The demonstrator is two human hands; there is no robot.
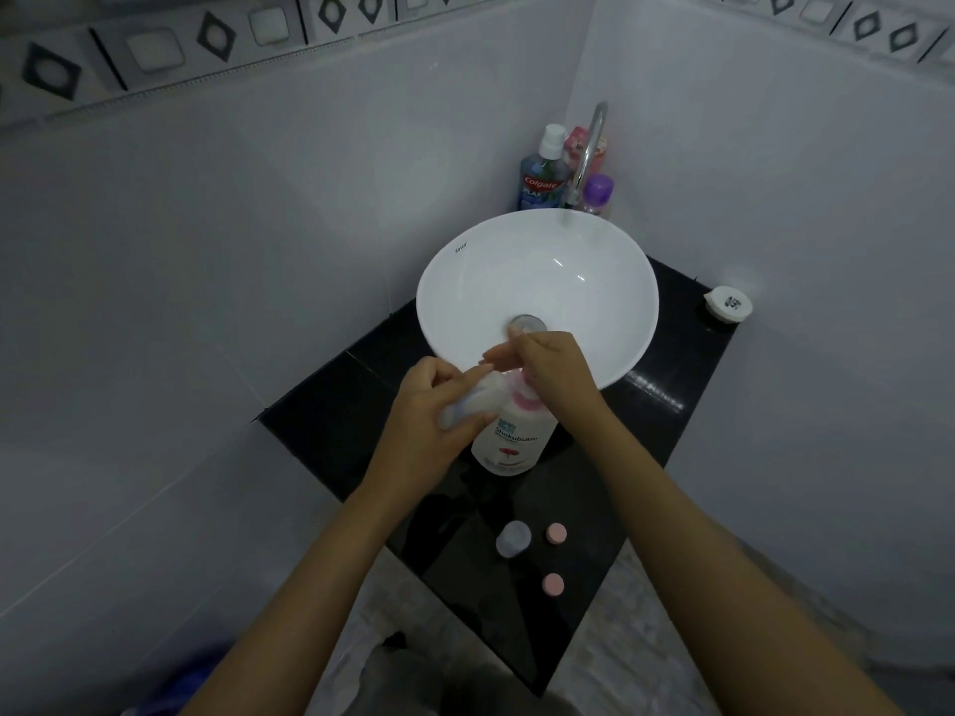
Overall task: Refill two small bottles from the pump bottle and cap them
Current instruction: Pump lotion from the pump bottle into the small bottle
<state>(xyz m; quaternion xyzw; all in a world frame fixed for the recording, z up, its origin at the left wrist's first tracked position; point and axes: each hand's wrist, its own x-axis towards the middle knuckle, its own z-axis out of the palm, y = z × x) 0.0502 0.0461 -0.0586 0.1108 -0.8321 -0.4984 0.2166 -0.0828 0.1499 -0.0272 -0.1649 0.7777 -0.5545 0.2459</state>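
Observation:
A white pump bottle [511, 436] with a pink collar stands on the black counter [330, 405] in front of the basin. My left hand [429, 421] grips a small translucent bottle [475, 397], tilted with its mouth toward the pump spout. My right hand [553, 369] rests on top of the pump head, which it hides. A second small bottle [513, 539] stands upright and uncapped nearer to me. Two pink caps [556, 533] [552, 584] lie on the counter beside it.
A white bowl sink [537, 250] sits on the counter with a chrome tap [589, 152] behind it. A mouthwash bottle [541, 173] and other toiletries crowd the back corner. A round white lidded tub [728, 303] sits at the counter's right edge. Tiled walls close both sides.

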